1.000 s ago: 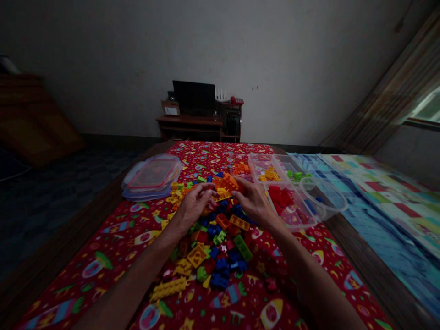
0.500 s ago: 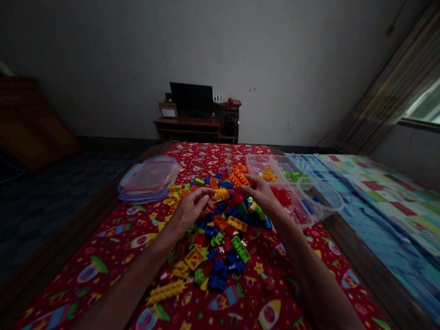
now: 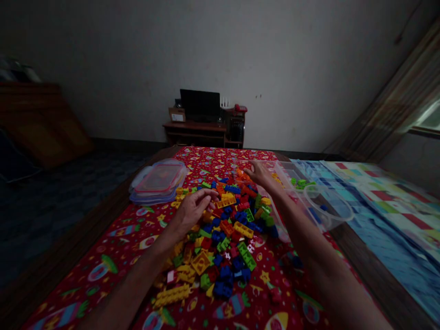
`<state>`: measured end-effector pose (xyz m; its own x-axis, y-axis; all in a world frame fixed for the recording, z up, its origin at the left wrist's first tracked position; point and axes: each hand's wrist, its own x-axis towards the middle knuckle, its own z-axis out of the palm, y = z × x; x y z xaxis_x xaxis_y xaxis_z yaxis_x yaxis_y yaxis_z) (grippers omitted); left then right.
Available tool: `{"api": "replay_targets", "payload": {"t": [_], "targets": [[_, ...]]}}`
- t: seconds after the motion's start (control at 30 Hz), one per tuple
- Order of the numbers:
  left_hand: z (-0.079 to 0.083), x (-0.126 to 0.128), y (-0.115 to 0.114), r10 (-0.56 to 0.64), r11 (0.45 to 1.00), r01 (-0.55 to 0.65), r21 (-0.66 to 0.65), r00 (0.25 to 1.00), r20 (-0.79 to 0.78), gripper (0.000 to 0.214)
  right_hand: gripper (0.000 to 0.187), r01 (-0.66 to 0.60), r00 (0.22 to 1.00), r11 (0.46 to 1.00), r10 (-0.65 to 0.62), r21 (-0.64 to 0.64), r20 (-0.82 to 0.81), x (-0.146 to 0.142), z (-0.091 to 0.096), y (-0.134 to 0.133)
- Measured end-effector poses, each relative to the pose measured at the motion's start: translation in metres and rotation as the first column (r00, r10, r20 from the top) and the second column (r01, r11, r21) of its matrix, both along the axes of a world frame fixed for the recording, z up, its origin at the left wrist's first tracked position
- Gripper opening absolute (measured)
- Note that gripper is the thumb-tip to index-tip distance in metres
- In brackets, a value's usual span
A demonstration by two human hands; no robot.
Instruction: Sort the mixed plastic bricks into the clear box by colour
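A heap of toy building bricks [image 3: 225, 238] in red, blue, green, yellow and orange lies on the red patterned cloth. My left hand [image 3: 194, 206] hovers over the heap's left side, fingers loosely stretched and nothing visible in them, close to a yellow brick [image 3: 227, 200]. Above the far clear plastic box, my right hand [image 3: 259, 174] has its thumb and forefinger apart and appears to hold nothing. Orange bricks [image 3: 242, 174] lie in that box just left of the fingertips. My right forearm partly covers the boxes behind it.
Green bricks [image 3: 300, 183] sit in another clear box. A round clear tub [image 3: 330, 208] with a blue piece stands at the right. Stacked plastic lids [image 3: 160, 181] lie at the left. Beyond the table are a desk with a monitor [image 3: 200, 105] and a bed [image 3: 374, 197].
My right hand has moved away from me toward the far box, and the orange brick it held has left its fingers. My left hand has barely moved; the whole view has shifted slightly.
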<state>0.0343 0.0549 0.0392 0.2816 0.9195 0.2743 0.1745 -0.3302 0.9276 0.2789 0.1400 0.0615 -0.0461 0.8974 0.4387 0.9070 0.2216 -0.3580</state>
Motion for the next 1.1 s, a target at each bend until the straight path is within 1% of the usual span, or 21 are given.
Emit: {"api": "replay_targets", "payload": {"t": [0.03,0.1,0.17,0.2,0.27,0.37,0.47,0.53,0.57,0.63,0.7,0.73,0.77,0.83,0.87,0.93,1.0,1.1], "targets": [[0.001,-0.002,0.001,0.007,1.0,-0.007,0.003,1.0,0.001,0.029,0.036,-0.028,1.0,1.0,0.028,-0.008,0.004,-0.007,0.0,-0.004],[0.003,-0.007,0.004,0.023,1.0,-0.023,0.003,1.0,0.009,0.03,0.032,-0.101,0.995,0.993,0.102,-0.066,0.015,-0.025,0.0,-0.015],[0.005,-0.011,0.006,0.044,0.999,-0.044,0.004,0.999,0.018,0.031,0.031,-0.174,0.978,0.974,0.188,-0.142,0.093,-0.045,-0.001,-0.023],[0.005,-0.014,0.007,0.057,0.998,-0.057,0.008,0.998,0.018,0.032,0.031,-0.189,0.965,0.967,0.215,-0.174,0.149,-0.055,-0.002,-0.026],[0.007,-0.018,0.01,0.086,0.996,-0.086,0.019,0.996,0.004,0.032,0.032,-0.186,0.934,0.963,0.236,-0.197,0.27,-0.075,-0.007,-0.028],[0.006,-0.022,0.013,0.116,0.993,-0.115,0.038,0.993,-0.019,0.034,0.033,-0.149,0.888,0.966,0.224,-0.209,0.402,-0.095,-0.017,-0.027],[0.004,-0.025,0.016,0.133,0.99,-0.131,0.055,0.99,-0.045,0.034,0.033,-0.128,0.877,0.962,0.223,-0.24,0.426,-0.101,-0.023,-0.028],[0.002,-0.027,0.019,0.145,0.987,-0.137,0.082,0.984,-0.101,0.033,0.034,-0.146,0.902,0.959,0.23,-0.241,0.365,-0.099,-0.023,-0.033],[0.0,-0.028,0.02,0.163,0.982,-0.147,0.118,0.976,-0.144,0.031,0.035,-0.161,0.92,0.958,0.232,-0.236,0.315,-0.097,-0.022,-0.037],[-0.005,-0.03,0.025,0.23,0.956,-0.174,0.234,0.944,-0.237,0.028,0.04,-0.194,0.952,0.96,0.234,-0.203,0.197,-0.09,-0.021,-0.047],[-0.014,-0.033,0.034,0.301,0.916,-0.184,0.358,0.904,-0.305,0.028,0.047,-0.22,0.971,0.968,0.229,-0.12,0.067,-0.083,-0.022,-0.06],[-0.02,-0.034,0.039,0.318,0.901,-0.175,0.396,0.889,-0.33,0.029,0.05,-0.226,0.974,0.972,0.226,-0.065,0.0,-0.079,-0.023,-0.067],[-0.026,-0.036,0.046,0.311,0.9,-0.154,0.408,0.882,-0.354,0.031,0.051,-0.225,0.973,0.974,0.224,-0.013,-0.064,-0.075,-0.024,-0.073],[-0.039,-0.039,0.06,0.275,0.919,-0.116,0.377,0.875,-0.399,0.035,0.051,-0.205,0.962,0.978,0.209,0.038,-0.176,-0.068,-0.026,-0.083],[-0.046,-0.04,0.067,0.261,0.931,-0.112,0.347,0.87,-0.418,0.037,0.051,-0.194,0.956,0.98,0.196,0.034,-0.218,-0.065,-0.026,-0.086],[-0.057,-0.041,0.08,0.256,0.949,-0.142,0.282,0.87,-0.421,0.04,0.05,-0.179,0.945,0.984,0.172,0.0,-0.278,-0.06,-0.027,-0.089],[-0.064,-0.039,0.09,0.265,0.954,-0.186,0.237,0.892,-0.367,0.038,0.05,-0.18,0.936,0.983,0.163,-0.026,-0.313,-0.055,-0.026,-0.089],[-0.069,-0.033,0.099,0.285,0.95,-0.231,0.212,0.916,-0.283,0.028,0.05,-0.192,0.932,0.981,0.17,-0.038,-0.322,-0.051,-0.025,-0.087]]}}
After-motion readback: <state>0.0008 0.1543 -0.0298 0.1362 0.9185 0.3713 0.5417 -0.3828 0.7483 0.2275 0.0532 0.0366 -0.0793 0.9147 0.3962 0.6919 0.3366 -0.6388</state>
